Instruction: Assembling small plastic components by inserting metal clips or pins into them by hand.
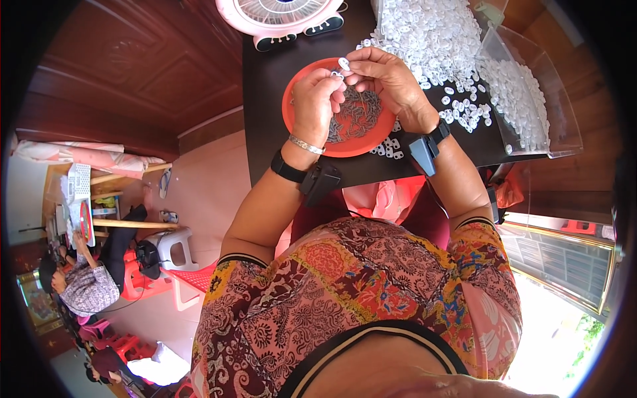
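Over the red plate [292,126], the right hand [389,78], pinched closed, holds a white oval piece [344,64], long axis running roughly fore-and-aft, slightly tilted. Just short of it, slightly leftward, the left hand [315,103], likewise pinched closed, holds a small white part [338,75].

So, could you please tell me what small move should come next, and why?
Perhaps ease the white oval piece in the right hand toward the left hand, since the left seems to pinch another small white piece just beside it, above the orange-red plate.
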`<act>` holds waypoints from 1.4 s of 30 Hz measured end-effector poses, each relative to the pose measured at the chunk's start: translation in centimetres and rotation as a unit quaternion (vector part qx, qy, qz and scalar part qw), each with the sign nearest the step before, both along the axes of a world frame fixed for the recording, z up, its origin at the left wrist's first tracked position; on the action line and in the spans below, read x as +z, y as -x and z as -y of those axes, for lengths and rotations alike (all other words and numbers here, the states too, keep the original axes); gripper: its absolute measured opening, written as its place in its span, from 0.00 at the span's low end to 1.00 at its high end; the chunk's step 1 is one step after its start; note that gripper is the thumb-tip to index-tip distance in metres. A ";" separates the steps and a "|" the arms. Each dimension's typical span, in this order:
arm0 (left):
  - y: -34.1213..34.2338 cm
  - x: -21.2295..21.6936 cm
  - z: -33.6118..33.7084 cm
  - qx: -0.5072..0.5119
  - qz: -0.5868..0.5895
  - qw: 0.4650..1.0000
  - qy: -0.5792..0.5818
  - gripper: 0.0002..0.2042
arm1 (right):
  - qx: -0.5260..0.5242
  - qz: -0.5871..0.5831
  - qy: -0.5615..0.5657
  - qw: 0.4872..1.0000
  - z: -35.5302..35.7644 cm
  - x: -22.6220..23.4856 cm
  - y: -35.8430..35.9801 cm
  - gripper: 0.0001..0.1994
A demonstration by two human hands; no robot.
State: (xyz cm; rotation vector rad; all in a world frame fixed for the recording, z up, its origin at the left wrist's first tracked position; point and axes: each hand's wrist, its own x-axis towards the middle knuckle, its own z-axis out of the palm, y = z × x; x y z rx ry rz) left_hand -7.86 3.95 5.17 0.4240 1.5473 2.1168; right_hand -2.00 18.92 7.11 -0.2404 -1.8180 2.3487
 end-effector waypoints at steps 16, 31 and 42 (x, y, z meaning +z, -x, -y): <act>0.0 0.1 0.2 0.006 0.010 1.000 -0.004 0.06 | -0.011 -0.049 -0.097 0.994 0.7 -0.1 0.0 0.06; -0.1 -0.5 -0.1 0.007 -0.043 0.999 -0.015 0.07 | -0.014 -0.080 -0.152 0.985 1.1 0.1 -0.2 0.07; 0.2 -0.3 0.2 -0.030 -0.024 0.999 -0.001 0.08 | 0.012 -0.097 -0.182 0.978 0.5 -0.2 -0.1 0.07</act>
